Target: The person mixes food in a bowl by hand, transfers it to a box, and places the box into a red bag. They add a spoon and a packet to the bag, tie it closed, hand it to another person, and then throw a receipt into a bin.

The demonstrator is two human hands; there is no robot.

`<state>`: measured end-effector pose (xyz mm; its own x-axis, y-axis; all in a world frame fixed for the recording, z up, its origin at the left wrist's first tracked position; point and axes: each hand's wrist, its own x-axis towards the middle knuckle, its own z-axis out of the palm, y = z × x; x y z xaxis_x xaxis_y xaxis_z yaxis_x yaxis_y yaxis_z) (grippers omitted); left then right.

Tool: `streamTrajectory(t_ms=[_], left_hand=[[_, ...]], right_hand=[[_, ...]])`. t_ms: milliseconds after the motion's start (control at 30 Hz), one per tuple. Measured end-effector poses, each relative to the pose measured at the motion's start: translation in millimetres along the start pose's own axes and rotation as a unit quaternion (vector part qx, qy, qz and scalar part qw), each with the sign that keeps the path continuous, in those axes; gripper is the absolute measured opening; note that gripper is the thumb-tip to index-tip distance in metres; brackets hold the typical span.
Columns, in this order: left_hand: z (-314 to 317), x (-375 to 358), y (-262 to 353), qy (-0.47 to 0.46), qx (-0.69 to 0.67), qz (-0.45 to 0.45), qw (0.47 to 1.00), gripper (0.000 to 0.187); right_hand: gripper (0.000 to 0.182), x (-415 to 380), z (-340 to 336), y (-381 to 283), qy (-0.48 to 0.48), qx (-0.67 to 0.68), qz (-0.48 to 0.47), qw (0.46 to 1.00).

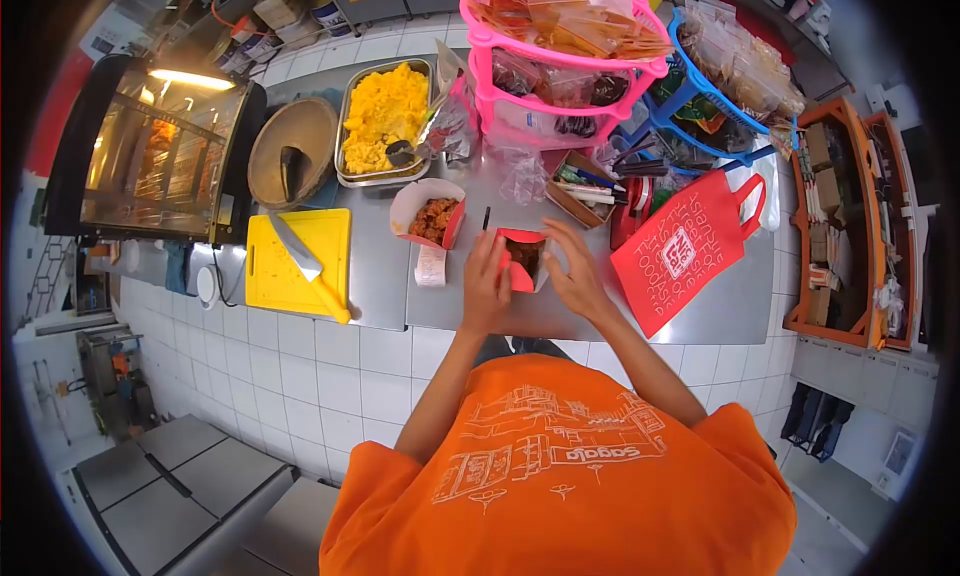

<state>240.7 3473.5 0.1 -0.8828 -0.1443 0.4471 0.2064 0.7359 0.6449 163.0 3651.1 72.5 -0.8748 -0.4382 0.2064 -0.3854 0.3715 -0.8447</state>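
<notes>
A red and white food box (522, 276) with dark contents stands at the front of the steel table, between my hands. My left hand (487, 281) is closed on its left side. At the box's right side, my right hand (575, 271) has its fingers apart; whether it touches the box I cannot tell. Just left of them stands an open box (410, 204) filled with browned food pieces (436, 221). A paper slip (430, 267) lies below that box.
A knife (295, 248) lies on the yellow cutting board (262, 288). Behind are a bowl (265, 161), a tray of yellow food (384, 111), a pink basket rack (555, 130) and blue baskets (690, 101). A red bag (650, 241) lies right, a lit display case (155, 156) stands left.
</notes>
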Motion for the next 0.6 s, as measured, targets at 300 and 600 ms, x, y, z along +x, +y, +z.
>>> streamTrajectory(t_ms=[300, 600], left_hand=[[-23.8, 25.5, -14.2, -0.116, -0.165, -0.004, 0.979, 0.055], [-43.3, 50.8, 2.6, -0.108, 0.029, 0.09, 0.99, 0.044]], right_hand=[[0.035, -10.5, 34.2, -15.2, 0.004, -0.181, -0.008, 0.983], [0.043, -4.3, 33.6, -29.4, -0.019, -0.175, 0.053, 0.983]])
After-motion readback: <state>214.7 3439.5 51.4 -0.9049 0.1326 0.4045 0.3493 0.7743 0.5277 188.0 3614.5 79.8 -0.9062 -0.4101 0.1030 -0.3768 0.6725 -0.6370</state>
